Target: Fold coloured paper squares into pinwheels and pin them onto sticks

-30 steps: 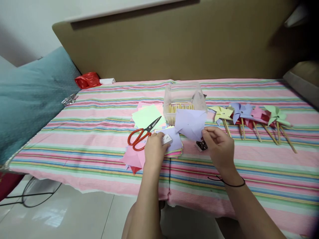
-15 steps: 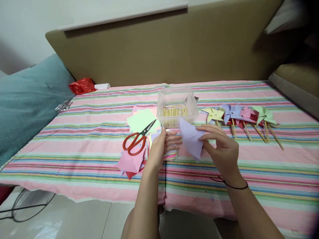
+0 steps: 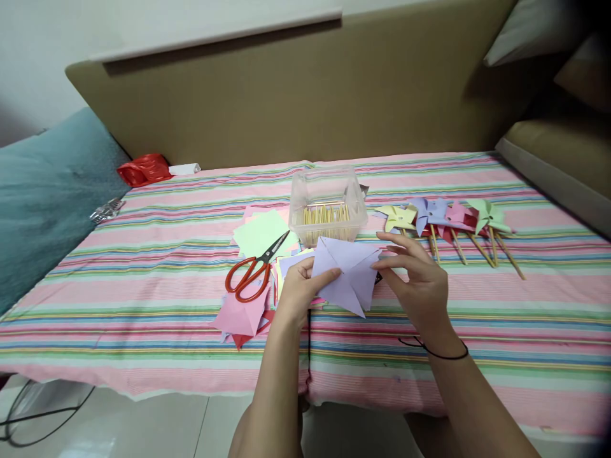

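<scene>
The left hand (image 3: pixel 296 289) grips the lilac paper (image 3: pixel 346 280) at its left edge, thumb laid across the face towards the middle and fingers behind, a hold that seems chosen to steady the sheet while leaving its slit corners free. The sheet is held up in front of the clear box (image 3: pixel 300 194), slightly tilted, its face towards the person, which probably makes the cuts easy to see. At the opposite edge the right hand (image 3: pixel 422 280) is half open, fingers fanned and thumb close to a corner; whether it actually pinches the paper there, I cannot tell from this angle. Beneath and beside the left hand lies a paper stack (image 3: pixel 286 262), near enough to suggest easy reach. The scissors (image 3: pixel 264 257) rest with their red handles nearer the person and their blades pointing away, overlapping the pale green sheets (image 3: pixel 260 234) and the pink pieces (image 3: pixel 241 316). The box holds short sticks (image 3: pixel 327 216) lying side by side, an order that likely makes them simple to pick out. Well to the right, the pinwheels (image 3: pixel 426 216) lie in a row on the striped cloth (image 3: pixel 143 273), heads overlapping and handles towards the person, apparently set apart from the loose paper.
</scene>
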The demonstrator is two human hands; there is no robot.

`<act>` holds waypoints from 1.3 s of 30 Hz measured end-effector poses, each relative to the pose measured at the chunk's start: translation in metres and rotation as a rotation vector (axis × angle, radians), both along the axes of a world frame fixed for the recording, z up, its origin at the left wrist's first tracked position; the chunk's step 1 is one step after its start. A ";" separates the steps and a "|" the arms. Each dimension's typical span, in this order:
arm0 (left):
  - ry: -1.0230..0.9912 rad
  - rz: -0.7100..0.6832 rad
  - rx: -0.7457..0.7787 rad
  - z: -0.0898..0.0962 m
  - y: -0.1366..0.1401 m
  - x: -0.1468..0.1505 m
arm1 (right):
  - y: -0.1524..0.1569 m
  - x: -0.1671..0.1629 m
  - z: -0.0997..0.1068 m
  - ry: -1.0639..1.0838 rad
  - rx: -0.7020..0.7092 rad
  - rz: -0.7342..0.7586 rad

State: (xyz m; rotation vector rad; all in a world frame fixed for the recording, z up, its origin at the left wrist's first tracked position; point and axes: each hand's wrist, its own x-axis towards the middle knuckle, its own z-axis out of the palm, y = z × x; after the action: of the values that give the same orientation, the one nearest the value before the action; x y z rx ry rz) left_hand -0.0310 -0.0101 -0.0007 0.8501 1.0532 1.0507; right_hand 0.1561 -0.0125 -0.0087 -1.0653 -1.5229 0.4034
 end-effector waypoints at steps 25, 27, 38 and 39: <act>-0.025 0.044 0.008 0.002 0.002 -0.001 | 0.000 -0.002 -0.012 0.170 -0.393 0.079; -0.019 0.043 0.005 0.002 0.002 -0.001 | 0.000 -0.003 -0.012 0.157 -0.409 0.077; 0.091 0.104 0.011 0.001 0.003 0.000 | 0.000 -0.005 -0.007 0.197 -0.386 0.063; 0.088 0.121 0.007 0.001 0.003 -0.001 | 0.000 -0.004 -0.006 0.234 -0.382 0.062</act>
State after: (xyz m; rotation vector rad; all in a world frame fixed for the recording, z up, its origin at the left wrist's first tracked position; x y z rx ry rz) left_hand -0.0315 -0.0073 -0.0002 0.8533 1.1872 1.1271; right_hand 0.1521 -0.0130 -0.0151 -1.2172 -1.2997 0.8581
